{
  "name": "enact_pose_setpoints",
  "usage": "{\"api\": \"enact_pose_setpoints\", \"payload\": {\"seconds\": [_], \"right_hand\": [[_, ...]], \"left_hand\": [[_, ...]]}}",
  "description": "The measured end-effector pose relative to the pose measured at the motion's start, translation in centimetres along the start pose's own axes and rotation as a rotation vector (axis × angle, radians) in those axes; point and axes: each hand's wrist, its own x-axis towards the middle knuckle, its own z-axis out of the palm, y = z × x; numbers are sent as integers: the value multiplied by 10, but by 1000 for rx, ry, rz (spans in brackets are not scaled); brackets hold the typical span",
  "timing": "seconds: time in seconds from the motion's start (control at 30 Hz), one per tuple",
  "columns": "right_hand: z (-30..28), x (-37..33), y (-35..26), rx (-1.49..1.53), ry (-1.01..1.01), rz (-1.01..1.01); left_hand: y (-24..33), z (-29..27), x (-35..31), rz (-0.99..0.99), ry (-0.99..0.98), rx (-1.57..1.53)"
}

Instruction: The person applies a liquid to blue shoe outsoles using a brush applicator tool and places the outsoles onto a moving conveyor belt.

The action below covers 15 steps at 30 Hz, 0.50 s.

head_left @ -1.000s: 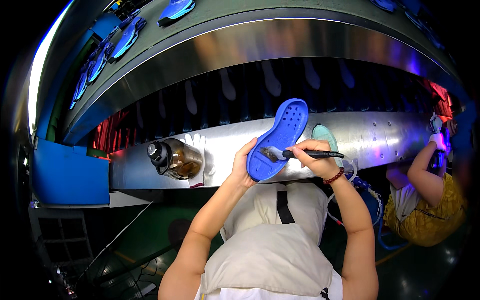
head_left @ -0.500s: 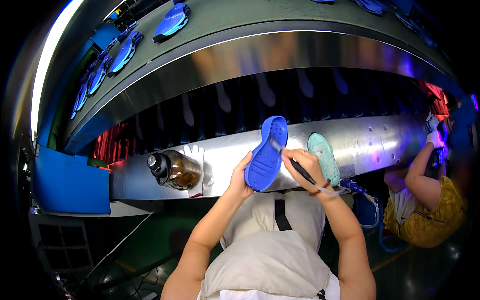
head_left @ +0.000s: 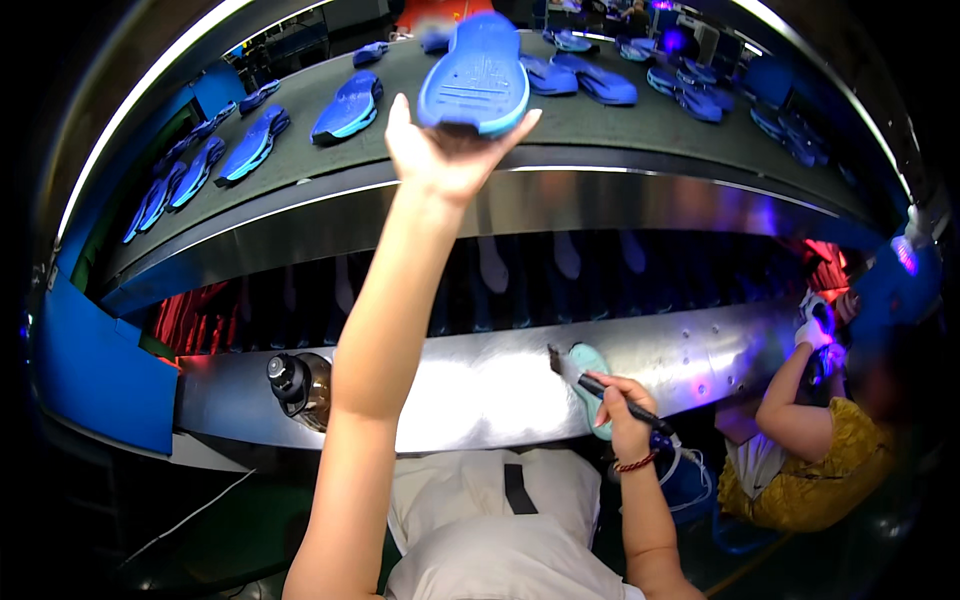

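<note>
My left hand (head_left: 445,165) is stretched far forward over the upper conveyor belt. It carries a blue shoe sole (head_left: 478,75) from below, its thumb and palm at the near end and the other fingers hidden under it. Low over the metal bench, my right hand (head_left: 625,408) is closed round a flat brush (head_left: 580,375) with a black handle and a thin clear tube at its rear. Beneath the brush, a pale green sole (head_left: 590,362) lies on the bench, partly covered by that hand.
Several blue soles (head_left: 350,107) lie along the green belt (head_left: 320,165). A dark bottle (head_left: 300,390) stands on the metal bench (head_left: 470,400) beside my left forearm. Under the belt is a dark rack of hanging strips. A co-worker in yellow (head_left: 800,465) sits at the right.
My left hand has carried the blue sole up and forward from the bench to above the belt. My right hand and brush have come away from the sole. The view has tilted up.
</note>
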Motion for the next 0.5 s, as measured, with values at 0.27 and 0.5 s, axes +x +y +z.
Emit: {"api": "enact_pose_setpoints", "payload": {"seconds": [0.27,0.5], "right_hand": [[-4,11,10,12,69,132],[-18,13,26,74,152,179]], "left_hand": [[-11,-24,46,-107,237,-7],[-41,-40,55,559,172,660]]}}
